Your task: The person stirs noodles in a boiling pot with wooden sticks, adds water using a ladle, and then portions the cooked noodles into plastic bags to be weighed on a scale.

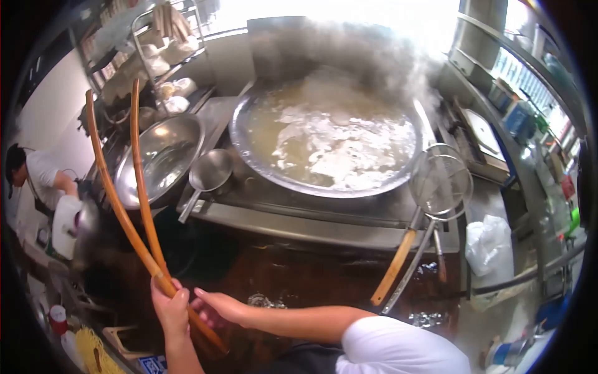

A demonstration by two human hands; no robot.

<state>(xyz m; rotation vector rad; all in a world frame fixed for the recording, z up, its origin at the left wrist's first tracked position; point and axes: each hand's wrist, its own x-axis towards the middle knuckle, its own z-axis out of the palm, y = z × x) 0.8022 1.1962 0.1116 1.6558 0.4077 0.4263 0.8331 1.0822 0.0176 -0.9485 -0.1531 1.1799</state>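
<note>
Two long wooden sticks (118,193) rise up and to the left from my hands, their far ends apart and their lower parts close together. My left hand (171,306) is wrapped round them near the lower end. Just to its right, my right hand (215,308) has its fingers at the sticks' lower part, partly hidden, so its grip is unclear. Ahead, a big round pan (240,134) holds steaming, bubbling liquid with white foam. A metal ladle (210,171) rests on the left of the stove, beside a large metal bowl (161,156).
Wire strainers (441,181) with long handles lie at the stove's right edge. A plastic bag (489,244) is farther right. At the far left a person (47,177) in a white shirt bends forward. Yellow noodles (93,352) sit at the lower left.
</note>
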